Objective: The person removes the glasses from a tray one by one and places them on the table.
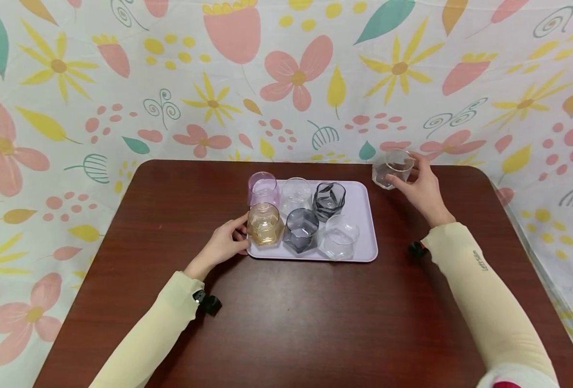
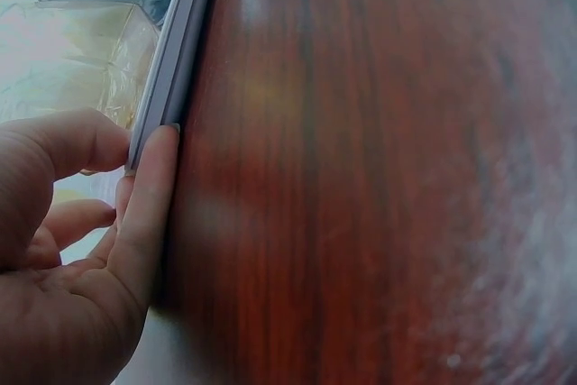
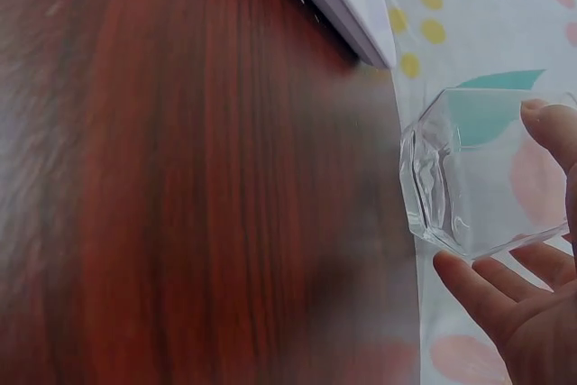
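A pale lilac tray [image 1: 366, 226] bears several glasses. My left hand [image 1: 224, 241] pinches the tray's left front corner, and in the left wrist view its fingers [image 2: 151, 196] lie on both sides of the rim. Close to that hand stands an amber glass [image 1: 264, 226], with a pink glass [image 1: 263, 189] behind it. At the table's back right, my right hand [image 1: 424, 188] holds a clear glass [image 1: 394, 168] between thumb and fingers. The right wrist view shows this glass [image 3: 487, 173] with a faceted base, apart from the tray.
Also on the tray are a grey glass [image 1: 301, 230], a dark ribbed glass [image 1: 329, 201] and two clear glasses, one at the front right [image 1: 339, 238]. The brown wooden table [image 1: 286, 323] meets a flower-patterned cloth [image 1: 286, 124] at its back edge.
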Motion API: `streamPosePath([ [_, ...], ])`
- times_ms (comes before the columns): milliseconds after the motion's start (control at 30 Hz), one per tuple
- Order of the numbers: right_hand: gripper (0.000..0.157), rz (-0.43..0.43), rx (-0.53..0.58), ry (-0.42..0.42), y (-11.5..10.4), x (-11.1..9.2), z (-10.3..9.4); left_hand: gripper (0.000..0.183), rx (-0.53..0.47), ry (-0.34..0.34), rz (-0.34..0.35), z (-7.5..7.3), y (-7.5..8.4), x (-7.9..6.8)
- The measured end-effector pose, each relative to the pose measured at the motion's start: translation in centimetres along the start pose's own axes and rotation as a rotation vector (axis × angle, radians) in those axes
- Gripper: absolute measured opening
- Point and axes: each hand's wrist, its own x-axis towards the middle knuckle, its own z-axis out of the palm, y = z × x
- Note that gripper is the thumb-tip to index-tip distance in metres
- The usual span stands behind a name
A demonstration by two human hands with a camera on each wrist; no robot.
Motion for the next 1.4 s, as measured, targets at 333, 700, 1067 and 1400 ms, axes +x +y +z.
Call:
streamPosePath([
  [333,0.093,0.044,0.015,-0.041,-0.3,1.0,1.1,0.079,0.005,0.002,0.003,0.2,-0.3,0.2],
  [700,0.094,0.053,0.032,-0.053,0.0,1.5,1.3,0.079,0.011,0.0,-0.004,0.2,-0.1,0.2],
  [1067,0.095,0.057,0.063,-0.037,-0.7,-0.1,0.2,0.078,0.009,0.006,0.003,0.2,-0.3,0.2],
  [1400,0.088,-0.042,0.036,0.005,-2.4,-3.9,-1.2,0.079,0.001,0.013,0.007,0.2,-0.1,0.1],
])
